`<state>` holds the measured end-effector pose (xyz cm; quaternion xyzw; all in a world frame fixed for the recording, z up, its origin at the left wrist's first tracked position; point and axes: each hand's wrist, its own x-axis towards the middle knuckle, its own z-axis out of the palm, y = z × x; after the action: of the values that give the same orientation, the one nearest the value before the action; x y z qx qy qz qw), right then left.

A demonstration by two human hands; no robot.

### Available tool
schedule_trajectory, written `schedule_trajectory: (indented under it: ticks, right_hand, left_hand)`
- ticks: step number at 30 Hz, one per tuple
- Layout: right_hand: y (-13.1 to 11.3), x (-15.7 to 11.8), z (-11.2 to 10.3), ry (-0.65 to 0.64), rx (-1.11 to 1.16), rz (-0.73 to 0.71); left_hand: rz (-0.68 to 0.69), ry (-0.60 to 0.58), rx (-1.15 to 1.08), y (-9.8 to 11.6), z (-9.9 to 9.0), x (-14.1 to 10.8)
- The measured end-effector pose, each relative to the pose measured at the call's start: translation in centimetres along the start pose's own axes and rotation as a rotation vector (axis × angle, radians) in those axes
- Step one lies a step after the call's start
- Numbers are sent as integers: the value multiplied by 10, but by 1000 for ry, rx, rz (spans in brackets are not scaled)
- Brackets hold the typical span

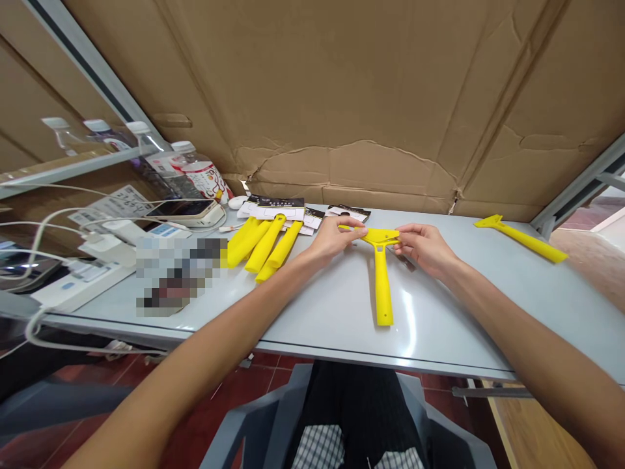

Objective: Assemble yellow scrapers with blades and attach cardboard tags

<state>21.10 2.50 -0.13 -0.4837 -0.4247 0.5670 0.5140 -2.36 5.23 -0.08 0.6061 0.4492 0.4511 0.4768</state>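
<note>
The only view comes from a camera worn on the person's head, looking forward and down across the counter (336, 326) from its near edge. It sits close above the left hand (332, 238) and right hand (424, 249), with the forearms (209, 332) reaching in from both bottom corners. The wide frame takes in black trousers (351, 404) and a chair (258, 423) below, and a cardboard sheet (371, 85) above.
</note>
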Motion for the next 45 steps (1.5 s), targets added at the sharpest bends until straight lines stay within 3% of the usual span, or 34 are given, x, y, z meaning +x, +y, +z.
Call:
schedule_trajectory:
  ticks: [6, 22, 28, 38, 45]
  right_hand:
    - [-1, -1, 1, -12, 18, 10]
    - [-2, -1, 4, 6, 47, 55]
    - [-1, -2, 2, -53, 36, 34]
    - [-2, -1, -1, -32, 54, -3]
    - [-5, -3, 2, -10, 56, -4]
  left_hand:
    - [-169, -73, -228, -3, 5, 0]
    - [-156, -4, -126, 13, 8, -7]
    - [-162, 10, -146, 13, 8, -8]
    - [-245, 46, -460, 9, 10, -1]
    - [-275, 22, -509, 7, 10, 0]
